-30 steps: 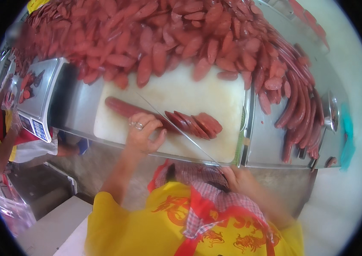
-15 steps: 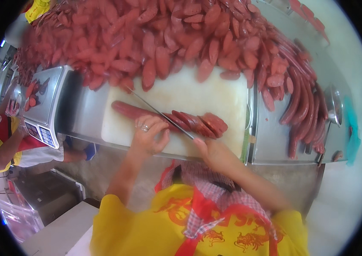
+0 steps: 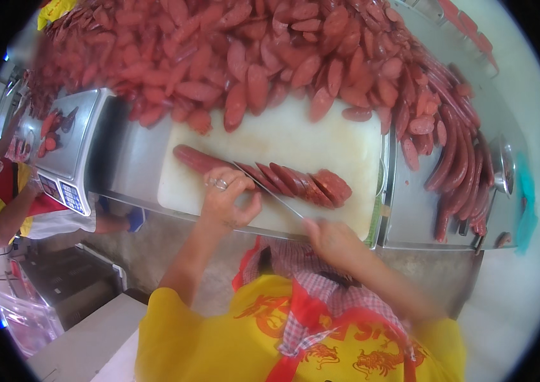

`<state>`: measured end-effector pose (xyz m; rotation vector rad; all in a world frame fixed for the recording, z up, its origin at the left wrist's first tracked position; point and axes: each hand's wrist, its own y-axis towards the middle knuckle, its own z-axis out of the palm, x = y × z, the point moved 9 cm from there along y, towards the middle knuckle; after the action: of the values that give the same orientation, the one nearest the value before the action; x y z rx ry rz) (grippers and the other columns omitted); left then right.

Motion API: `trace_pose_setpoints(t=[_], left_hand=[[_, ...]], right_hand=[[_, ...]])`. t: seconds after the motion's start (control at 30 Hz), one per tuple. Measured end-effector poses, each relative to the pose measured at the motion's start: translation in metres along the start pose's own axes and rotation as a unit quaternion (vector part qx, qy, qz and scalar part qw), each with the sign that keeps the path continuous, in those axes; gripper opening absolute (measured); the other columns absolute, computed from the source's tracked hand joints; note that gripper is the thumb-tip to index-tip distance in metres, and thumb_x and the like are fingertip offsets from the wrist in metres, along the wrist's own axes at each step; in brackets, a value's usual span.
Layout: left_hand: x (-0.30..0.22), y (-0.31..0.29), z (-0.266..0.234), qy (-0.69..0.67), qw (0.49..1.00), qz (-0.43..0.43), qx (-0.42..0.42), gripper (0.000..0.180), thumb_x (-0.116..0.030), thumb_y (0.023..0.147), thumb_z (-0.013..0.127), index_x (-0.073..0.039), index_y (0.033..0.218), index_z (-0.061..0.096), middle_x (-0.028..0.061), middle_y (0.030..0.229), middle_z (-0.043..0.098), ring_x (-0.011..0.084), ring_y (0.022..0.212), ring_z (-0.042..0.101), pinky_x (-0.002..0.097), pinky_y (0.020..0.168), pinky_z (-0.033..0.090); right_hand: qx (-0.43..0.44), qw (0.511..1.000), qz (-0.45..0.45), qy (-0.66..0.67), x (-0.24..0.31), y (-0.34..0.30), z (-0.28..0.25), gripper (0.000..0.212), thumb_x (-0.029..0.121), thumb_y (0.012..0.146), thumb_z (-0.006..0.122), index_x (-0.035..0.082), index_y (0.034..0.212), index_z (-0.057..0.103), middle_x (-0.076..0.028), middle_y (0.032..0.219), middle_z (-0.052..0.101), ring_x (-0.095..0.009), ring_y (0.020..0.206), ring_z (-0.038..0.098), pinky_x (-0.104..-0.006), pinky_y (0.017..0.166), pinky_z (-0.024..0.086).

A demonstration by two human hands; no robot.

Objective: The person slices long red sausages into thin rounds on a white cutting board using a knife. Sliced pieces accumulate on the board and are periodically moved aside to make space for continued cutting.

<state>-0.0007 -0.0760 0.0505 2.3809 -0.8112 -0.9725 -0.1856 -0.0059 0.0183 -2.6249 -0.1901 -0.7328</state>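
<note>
A long red sausage [image 3: 194,160] lies across the white cutting board [image 3: 282,130], its right part cut into slanted slices [image 3: 311,186] that lean on one another. My left hand [image 3: 226,196], with a ring on one finger, presses the uncut part with closed fingers. My right hand [image 3: 332,240] grips a knife [image 3: 277,196]; its handle is hidden in the fist. The thin blade slants across the sausage just right of my left fingers, at the border between whole sausage and slices.
A big heap of sausage slices [image 3: 206,57] covers the table's far side. Whole sausages [image 3: 458,169] lie at the right, beside a metal bowl [image 3: 503,164] and a teal plastic bag [image 3: 526,204]. On the left stands a scale [image 3: 72,149] with sausage pieces, and another person's arm [image 3: 12,204] is near it.
My right hand has drawn the knife back toward me and to the right, so less blade extends beyond the sausage. The left hand keeps its hold. The whole view has shifted slightly.
</note>
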Motion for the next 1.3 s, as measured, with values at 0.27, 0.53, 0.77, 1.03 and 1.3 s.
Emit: trace_pose_setpoints(t=[0.27,0.53,0.77,1.03,1.3], left_hand=[[0.013,-0.002,-0.023,0.035,0.998,0.014,-0.048,0.026,-0.008,0.063,0.076,-0.009,0.086,0.063,0.0065,0.095,0.060,0.0287,0.090,0.056,0.0402,0.081,0.045],[0.027,-0.003,-0.017,0.009,1.000,0.010,-0.021,0.030,-0.012,0.060,0.078,-0.010,0.087,0.063,0.0057,0.094,0.059,0.0281,0.091,0.055,0.0402,0.081,0.044],[0.029,-0.005,-0.015,0.001,1.000,0.007,-0.016,0.034,-0.011,0.058,0.078,-0.010,0.089,0.063,0.0059,0.096,0.058,0.0276,0.093,0.052,0.0402,0.085,0.042],[0.034,-0.002,-0.010,-0.025,1.000,-0.020,-0.002,0.033,-0.010,0.060,0.077,-0.010,0.090,0.064,0.0047,0.095,0.060,0.0278,0.092,0.054,0.0396,0.085,0.043],[0.067,0.015,-0.047,0.050,0.997,-0.055,0.011,0.059,-0.017,0.064,0.082,-0.005,0.114,0.054,0.0181,0.114,0.053,0.0351,0.109,0.049,0.0446,0.096,0.038]], right_hand=[[-0.016,0.998,0.023,0.052,-0.002,-0.039,-0.027,0.044,0.036,0.101,0.042,-0.003,0.096,0.063,-0.029,0.075,0.063,-0.047,0.069,0.063,-0.0522,0.064,0.051],[0.045,0.986,0.154,0.041,-0.023,-0.076,-0.027,0.051,0.045,0.100,0.043,-0.002,0.095,0.062,-0.028,0.069,0.062,-0.047,0.067,0.063,-0.0518,0.063,0.051],[0.104,0.972,0.205,0.038,-0.015,-0.087,-0.046,0.050,0.044,0.100,0.044,-0.002,0.095,0.061,-0.027,0.071,0.063,-0.048,0.069,0.062,-0.0511,0.064,0.050],[0.038,0.991,0.125,0.039,0.001,-0.022,-0.011,0.053,0.044,0.100,0.044,-0.003,0.082,0.061,-0.029,0.070,0.062,-0.047,0.068,0.062,-0.0515,0.065,0.051],[0.003,0.993,0.072,0.093,0.011,0.026,0.004,0.063,0.049,0.101,0.037,-0.003,0.079,0.064,-0.028,0.074,0.064,-0.047,0.072,0.062,-0.0509,0.070,0.051]])
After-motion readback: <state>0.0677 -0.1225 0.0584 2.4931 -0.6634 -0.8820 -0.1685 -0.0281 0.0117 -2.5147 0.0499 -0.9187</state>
